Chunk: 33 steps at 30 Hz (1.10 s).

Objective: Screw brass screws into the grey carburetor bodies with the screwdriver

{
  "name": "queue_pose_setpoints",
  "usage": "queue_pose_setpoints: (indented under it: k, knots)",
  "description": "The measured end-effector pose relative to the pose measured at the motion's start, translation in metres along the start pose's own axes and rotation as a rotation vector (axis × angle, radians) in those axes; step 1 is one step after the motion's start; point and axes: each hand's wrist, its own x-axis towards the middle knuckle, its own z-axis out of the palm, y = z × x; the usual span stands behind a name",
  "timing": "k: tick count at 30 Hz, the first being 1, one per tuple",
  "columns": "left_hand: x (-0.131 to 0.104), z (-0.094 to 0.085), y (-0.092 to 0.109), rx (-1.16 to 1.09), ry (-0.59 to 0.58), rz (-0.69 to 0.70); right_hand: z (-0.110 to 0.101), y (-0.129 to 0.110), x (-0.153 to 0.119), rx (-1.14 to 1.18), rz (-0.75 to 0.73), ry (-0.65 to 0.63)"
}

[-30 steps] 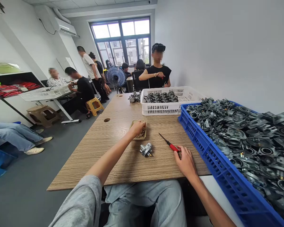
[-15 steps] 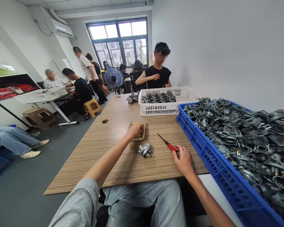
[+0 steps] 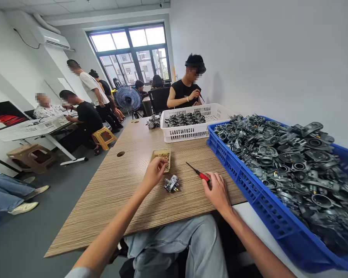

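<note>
Fingers of the left hand [image 3: 154, 172] are pinched together at the near right corner of the tray [image 3: 156, 153], whether on a brass piece I cannot tell; those of the right hand [image 3: 217, 192] lie on the screwdriver [image 3: 203, 176], grip unclear. One metal part [image 3: 171, 183], seemingly unfinished, lies between tray and near edge of the bench [image 3: 104, 208]; the blue crate [image 3: 256, 200] along the right edge suggests plenty left

A workshop — screwdriver [image 3: 203, 177], blue crate [image 3: 304, 251] of metal parts [image 3: 278, 154], people [image 3: 88, 116] seemingly working at a farther table [image 3: 60, 147].
</note>
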Motion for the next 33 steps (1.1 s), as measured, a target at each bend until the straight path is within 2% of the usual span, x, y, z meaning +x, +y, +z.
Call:
queue_pose_setpoints:
  k: [2,6,8,10,20,25,33]
  knots:
    - [-0.023,-0.004,0.028,-0.053,-0.003,0.044,-0.009,-0.032,0.002,0.201,-0.008,-0.089]
    - [-0.058,-0.011,0.077,-0.096,-0.099,0.159,-0.032,-0.097,-0.002,0.611,0.073,-0.442]
    - [-0.068,-0.015,0.093,-0.108,-0.138,0.195,-0.042,-0.118,-0.005,0.699,0.087,-0.524]
    - [-0.075,-0.02,0.104,-0.116,-0.154,0.225,-0.049,-0.129,-0.008,0.749,0.099,-0.54]
    - [-0.084,-0.033,0.12,-0.114,-0.118,0.308,-0.055,-0.137,-0.01,0.863,0.121,-0.462]
    - [-0.085,-0.036,0.125,-0.104,-0.093,0.316,-0.057,-0.139,-0.011,0.966,0.15,-0.488]
    - [-0.081,-0.04,0.133,-0.138,-0.123,0.202,-0.065,-0.14,-0.006,0.923,0.104,-0.526]
